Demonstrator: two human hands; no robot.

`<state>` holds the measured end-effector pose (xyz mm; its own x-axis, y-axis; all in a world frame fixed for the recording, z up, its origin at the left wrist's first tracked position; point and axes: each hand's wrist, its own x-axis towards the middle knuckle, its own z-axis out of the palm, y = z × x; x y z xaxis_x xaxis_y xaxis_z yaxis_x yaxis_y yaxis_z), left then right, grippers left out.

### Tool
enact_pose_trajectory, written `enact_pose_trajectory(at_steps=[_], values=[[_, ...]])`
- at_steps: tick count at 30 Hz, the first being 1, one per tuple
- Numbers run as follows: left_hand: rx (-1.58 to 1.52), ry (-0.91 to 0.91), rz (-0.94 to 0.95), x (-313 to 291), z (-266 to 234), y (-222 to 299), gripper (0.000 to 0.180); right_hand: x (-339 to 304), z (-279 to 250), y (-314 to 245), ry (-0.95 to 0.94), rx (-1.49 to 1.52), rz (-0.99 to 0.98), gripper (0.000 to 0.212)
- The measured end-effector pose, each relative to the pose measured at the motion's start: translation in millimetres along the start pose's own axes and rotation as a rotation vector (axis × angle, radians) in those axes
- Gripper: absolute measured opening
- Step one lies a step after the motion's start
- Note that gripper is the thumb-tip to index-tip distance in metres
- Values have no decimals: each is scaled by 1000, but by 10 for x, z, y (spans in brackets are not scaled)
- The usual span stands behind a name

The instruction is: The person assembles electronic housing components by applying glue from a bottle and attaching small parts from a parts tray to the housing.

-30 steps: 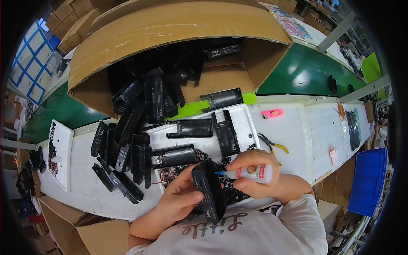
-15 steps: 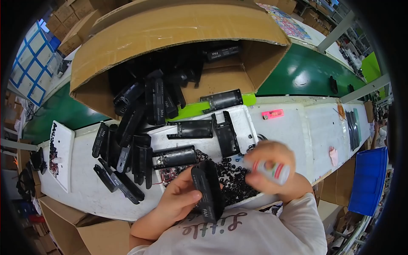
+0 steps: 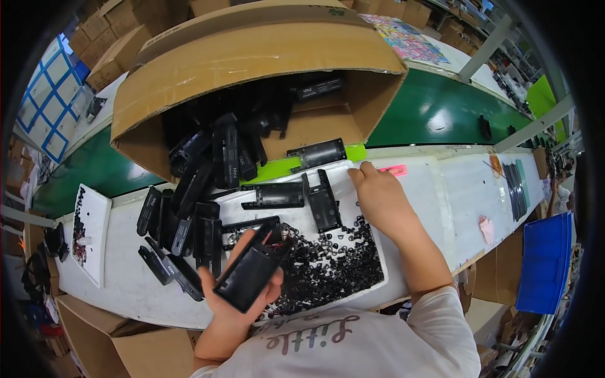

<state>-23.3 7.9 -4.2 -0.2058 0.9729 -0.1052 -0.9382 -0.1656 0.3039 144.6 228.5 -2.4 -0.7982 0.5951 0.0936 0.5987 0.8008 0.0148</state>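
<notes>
Nearest us, the left hand (image 3: pixel 228 305) has its grip wrapped around a black casing (image 3: pixel 253 271), held tilted by the left side of a white tray (image 3: pixel 348 217). Small black pieces (image 3: pixel 331 268) crowd that tray! Further out, the right hand (image 3: pixel 383 200) bends its fingers at the far right corner; whether its grip holds anything, I can't tell. Just beside it, a pink lighter (image 3: pixel 397 170) on the white counter (image 3: pixel 435 217). Beyond, a big cardboard box (image 3: pixel 258 72) opens toward us, dark casings (image 3: pixel 229 157) heaped at its mouth.
</notes>
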Motion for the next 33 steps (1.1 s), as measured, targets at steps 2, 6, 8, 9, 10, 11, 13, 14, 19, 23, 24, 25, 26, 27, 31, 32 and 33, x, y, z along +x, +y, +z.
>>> enact_pose_trajectory(at_steps=[2, 6, 8, 9, 10, 11, 13, 14, 19, 23, 24, 25, 26, 27, 31, 32, 33], values=[[-32, -26, 44, -73, -74, 6, 102, 0, -39, -35, 13, 30, 2, 24], [74, -72, 105, -230, -221, 70, 116, -49, -130, -123, 3, 146, 2, 30], [119, -86, 124, -273, -254, 100, 116, -84, -199, -212, -14, 172, -33, 26], [145, -86, 135, -293, -270, 108, 116, -113, -288, -270, 64, 340, -127, 25], [174, -83, 152, -314, -285, 119, 116, -136, -387, -341, 140, 512, -227, 25], [172, -79, 156, -331, -303, 136, 116, -182, -557, -437, 95, 767, -361, 25], [187, -76, 135, -355, -326, 160, 114, -335, -796, -650, 33, 1247, -617, 27], [189, -65, 134, -378, -328, 162, 114, -440, -892, -698, 106, 1238, -783, 19], [117, -81, 45, -388, -311, 107, 110, -495, -1475, -920, 234, 1355, -1029, 19], [85, -52, 10, -399, -356, 51, 110, -429, -1220, -1280, 446, 1477, -1136, 11], [81, -55, 4, -406, -379, 46, 110, -391, -1244, -1249, 324, 1560, -1195, 12], [83, -62, 5, -405, -405, 41, 110, -359, -1264, -1235, 195, 1638, -1251, 16], [85, -70, 6, -395, -410, 32, 110, -375, -1253, -1276, 194, 1632, -1246, 16], [100, -78, 17, -399, -386, 26, 108, -412, -1232, -1339, 199, 1673, -1265, 18], [115, -110, 34, -420, -383, -6, 107, -324, -1384, -1293, -297, 1228, -1588, 20], [134, -90, 45, -429, -392, -17, 107, -422, -1266, -1375, -297, 1215, -1577, 20], [152, -73, 52, -425, -401, -30, 107, -598, -1031, -1555, -268, 1596, -1544, 19]])
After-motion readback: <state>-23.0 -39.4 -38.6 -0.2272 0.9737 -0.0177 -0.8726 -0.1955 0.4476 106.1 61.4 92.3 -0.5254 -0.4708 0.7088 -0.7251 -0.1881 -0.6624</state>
